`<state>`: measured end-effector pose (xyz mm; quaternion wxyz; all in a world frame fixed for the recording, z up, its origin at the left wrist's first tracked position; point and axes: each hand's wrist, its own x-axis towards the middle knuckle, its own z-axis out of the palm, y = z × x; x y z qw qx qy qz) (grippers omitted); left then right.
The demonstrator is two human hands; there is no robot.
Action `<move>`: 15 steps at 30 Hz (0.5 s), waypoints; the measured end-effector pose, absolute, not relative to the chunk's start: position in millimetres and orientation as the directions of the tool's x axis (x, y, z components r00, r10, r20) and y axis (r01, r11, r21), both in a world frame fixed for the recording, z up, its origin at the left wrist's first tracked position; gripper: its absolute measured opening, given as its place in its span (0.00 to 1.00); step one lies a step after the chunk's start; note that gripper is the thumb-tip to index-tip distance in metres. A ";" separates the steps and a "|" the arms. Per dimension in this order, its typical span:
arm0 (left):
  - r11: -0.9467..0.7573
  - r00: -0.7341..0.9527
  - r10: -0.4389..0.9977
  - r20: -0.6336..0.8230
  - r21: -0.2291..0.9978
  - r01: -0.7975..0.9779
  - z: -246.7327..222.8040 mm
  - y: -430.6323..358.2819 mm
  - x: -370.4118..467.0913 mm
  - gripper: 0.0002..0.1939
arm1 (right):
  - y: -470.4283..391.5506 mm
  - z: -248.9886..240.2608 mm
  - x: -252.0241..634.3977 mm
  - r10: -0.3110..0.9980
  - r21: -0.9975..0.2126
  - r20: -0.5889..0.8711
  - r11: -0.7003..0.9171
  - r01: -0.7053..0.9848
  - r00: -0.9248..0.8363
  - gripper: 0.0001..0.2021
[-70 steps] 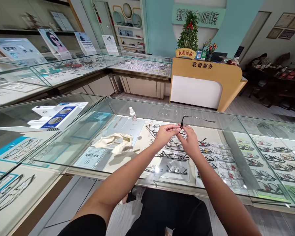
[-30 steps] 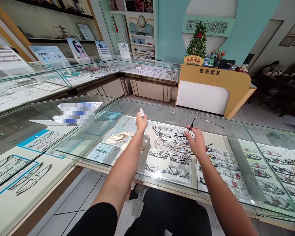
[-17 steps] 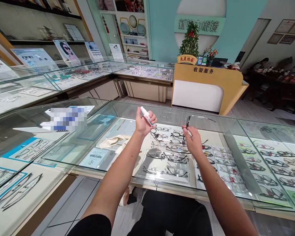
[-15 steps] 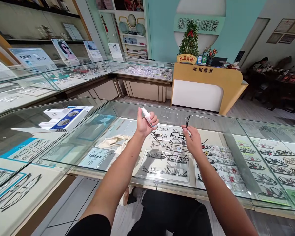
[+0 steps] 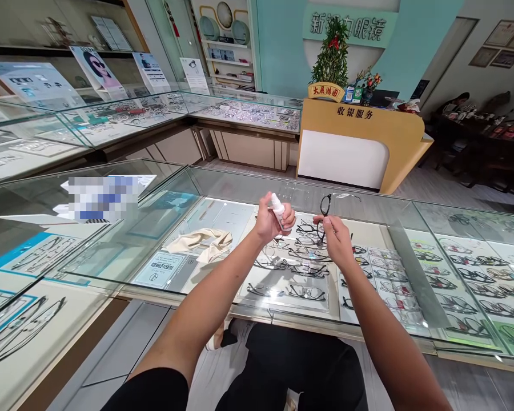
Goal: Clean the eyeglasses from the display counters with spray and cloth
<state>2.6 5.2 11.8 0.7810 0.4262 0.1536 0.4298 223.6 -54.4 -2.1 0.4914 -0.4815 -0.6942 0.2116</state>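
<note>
The left hand is closed around the small white bottle, and the right hand pinches the black-rimmed eyeglasses above the glass table; the cream cloth lies apart, untouched (whether the lenses are wet, I cannot tell).

The glass surface has a bare strip past the cloth, out to the far edge. Left of the cloth it is bare too, until the white box gets in the way. Right of the cloth, the left arm slants across — a big block. Farther right, the left hand with the bottle and the right hand with the glasses stand in the way — a small gap sits between them.
</note>
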 end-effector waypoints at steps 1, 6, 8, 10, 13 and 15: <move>0.284 0.613 0.779 0.130 0.799 -0.530 10.3 4.6 3.7 0.38 | -54.8 -1.6 223.5 0.877 -0.774 0.475 0.454 0.441 -0.070 0.24; 0.396 0.733 0.670 0.114 0.780 -0.484 6.0 1.8 2.6 0.40 | -56.4 -0.5 223.3 0.875 -0.788 0.474 0.470 0.399 -0.094 0.24; 0.415 0.752 0.650 0.107 0.780 -0.469 6.1 1.4 1.3 0.40 | -56.9 -0.4 223.3 0.873 -0.793 0.478 0.475 0.382 -0.093 0.24; 0.410 0.758 0.643 0.109 0.787 -0.461 7.3 1.3 1.5 0.40 | -57.5 0.4 223.2 0.874 -0.799 0.476 0.477 0.366 -0.099 0.24; 0.294 0.681 0.716 0.154 0.819 -0.493 9.2 1.3 5.8 0.38 | -58.9 3.2 222.6 0.886 -0.819 0.450 0.460 0.344 -0.113 0.24; 0.146 0.573 0.796 0.196 0.856 -0.497 8.8 1.9 10.3 0.35 | -59.9 5.6 222.1 0.899 -0.842 0.421 0.437 0.316 -0.123 0.25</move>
